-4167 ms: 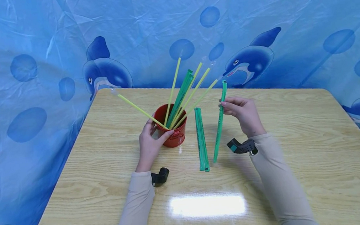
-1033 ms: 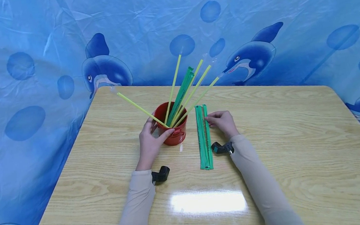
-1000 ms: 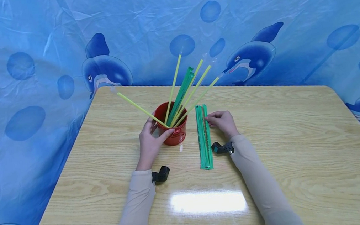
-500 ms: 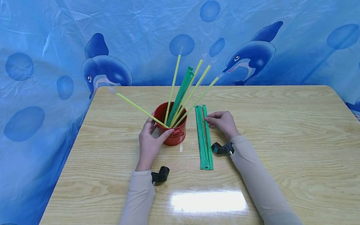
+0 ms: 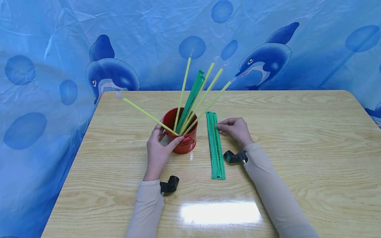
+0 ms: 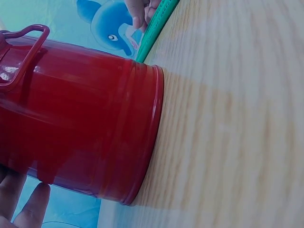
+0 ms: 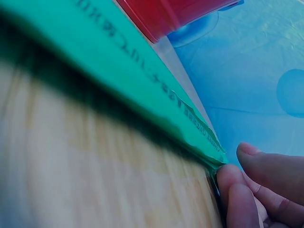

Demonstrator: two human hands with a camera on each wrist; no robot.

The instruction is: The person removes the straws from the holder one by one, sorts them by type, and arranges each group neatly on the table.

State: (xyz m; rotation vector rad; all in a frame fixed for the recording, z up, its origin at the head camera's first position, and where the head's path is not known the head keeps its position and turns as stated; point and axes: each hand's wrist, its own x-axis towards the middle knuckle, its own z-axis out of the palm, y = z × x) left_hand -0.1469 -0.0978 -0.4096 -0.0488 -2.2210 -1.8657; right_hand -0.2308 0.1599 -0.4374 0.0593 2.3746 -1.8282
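Observation:
My left hand [image 5: 158, 152] holds a small red bucket [image 5: 184, 145] standing on the table, thumb at the near rim and fingers round its left side. Several yellow straws [image 5: 147, 115] in clear wrappers and slim green printed packets [image 5: 193, 96] lean out of it. To its right lie more green packets [image 5: 215, 150], long and narrow, side by side. At their right edge, near the far end, are the fingertips of my right hand [image 5: 235, 130]. In the right wrist view its thumb [image 7: 270, 171] is lifted apart from the packet edge [image 7: 190, 128], which the other fingers touch.
The wooden table [image 5: 299, 155] spreads out on both sides. A blue curtain [image 5: 155, 31] with dolphins hangs behind it. Each wrist wears a black camera [image 5: 170, 185]. Bright light reflects off the table near the front.
The right hand has laid a green packet down beside the others. Over the last half second that packet has slid slightly left, closing the gap. The left hand stays on the bucket.

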